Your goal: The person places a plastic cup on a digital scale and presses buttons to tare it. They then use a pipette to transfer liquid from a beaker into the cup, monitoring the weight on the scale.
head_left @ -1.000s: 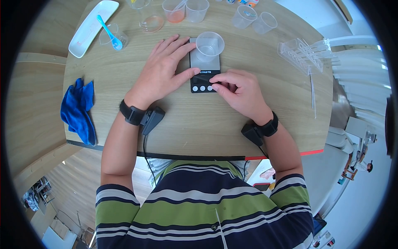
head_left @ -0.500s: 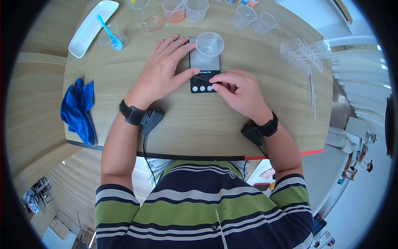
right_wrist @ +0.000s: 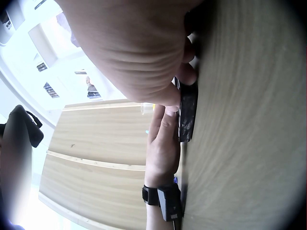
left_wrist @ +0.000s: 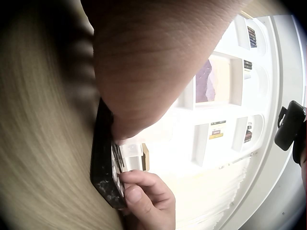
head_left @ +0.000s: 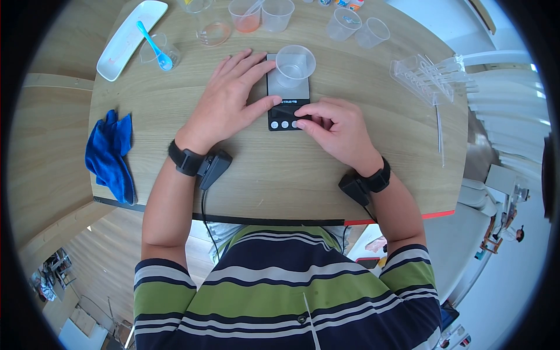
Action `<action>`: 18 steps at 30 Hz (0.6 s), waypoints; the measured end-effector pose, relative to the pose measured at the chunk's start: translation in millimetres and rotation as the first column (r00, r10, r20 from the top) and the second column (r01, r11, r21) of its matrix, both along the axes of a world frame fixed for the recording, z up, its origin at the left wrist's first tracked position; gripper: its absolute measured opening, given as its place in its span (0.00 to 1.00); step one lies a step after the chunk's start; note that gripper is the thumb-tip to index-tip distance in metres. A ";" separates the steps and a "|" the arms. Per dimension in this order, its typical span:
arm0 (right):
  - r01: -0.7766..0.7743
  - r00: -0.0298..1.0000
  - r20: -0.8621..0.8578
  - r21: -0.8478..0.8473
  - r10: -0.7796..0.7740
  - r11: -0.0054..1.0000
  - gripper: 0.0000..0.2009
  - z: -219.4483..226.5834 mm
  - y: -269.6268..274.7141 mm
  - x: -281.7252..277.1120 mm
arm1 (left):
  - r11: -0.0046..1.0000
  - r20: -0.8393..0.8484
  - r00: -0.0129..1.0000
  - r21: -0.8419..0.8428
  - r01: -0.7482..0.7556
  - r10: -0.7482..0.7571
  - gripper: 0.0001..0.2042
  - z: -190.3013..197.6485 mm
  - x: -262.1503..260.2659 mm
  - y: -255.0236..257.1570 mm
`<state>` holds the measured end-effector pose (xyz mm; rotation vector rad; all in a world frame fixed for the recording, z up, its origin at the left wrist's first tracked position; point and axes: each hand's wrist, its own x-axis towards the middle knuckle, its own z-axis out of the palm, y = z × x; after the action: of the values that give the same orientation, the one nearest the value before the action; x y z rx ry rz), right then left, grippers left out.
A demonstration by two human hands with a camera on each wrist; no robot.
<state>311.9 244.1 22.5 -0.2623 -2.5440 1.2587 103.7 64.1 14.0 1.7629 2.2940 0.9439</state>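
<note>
A small black digital scale [head_left: 289, 91] with a silver plate lies on the table, a clear plastic cup [head_left: 295, 65] standing on it. My left hand [head_left: 230, 96] lies along the scale's left side with fingers stretched out. Its index fingertip reaches the plate beside the cup, and its thumb rests near the display. My right hand [head_left: 338, 128] grips the scale's front right corner, thumb tip at the rightmost button and index fingertip just above it. The remaining fingers curl beside the scale. In the left wrist view, thumb and index of the right hand [left_wrist: 151, 196] meet the scale's front end.
Plastic cups [head_left: 277, 14], one holding pinkish liquid, stand along the back. A white tray [head_left: 108, 67] and a beaker with a blue spoon [head_left: 156, 46] are back left. A blue cloth [head_left: 109, 154] lies left; a clear rack [head_left: 420, 79] stands right, metal rods [head_left: 440, 131] below it.
The right thumb has shifted slightly to the left over the rightmost button. The left hand, the scale and the cup have stayed in place.
</note>
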 end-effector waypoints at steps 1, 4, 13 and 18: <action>0.000 1.000 0.000 0.000 0.000 1.000 0.09 -0.2 0.1 0.0 | 1.000 0.002 1.000 -0.002 -0.001 0.001 0.32 0.3 0.2 0.0; 0.001 1.000 0.001 0.002 -0.001 1.000 0.09 -0.8 0.2 -0.1 | 1.000 -0.002 1.000 -0.001 -0.003 0.003 0.32 0.0 0.1 0.0; 0.028 0.999 0.022 0.016 -0.028 0.999 0.09 0.0 -1.6 -0.1 | 1.000 0.001 1.000 0.002 -0.002 0.002 0.32 0.8 0.4 0.4; 0.041 0.999 0.030 0.011 -0.042 0.999 0.08 0.3 -2.3 -0.4 | 1.000 0.003 1.000 -0.004 -0.003 0.003 0.32 -0.5 -0.2 0.9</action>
<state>311.5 241.9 22.8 -0.3328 -2.5560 1.2355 103.5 65.0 13.5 1.7554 2.2963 0.9407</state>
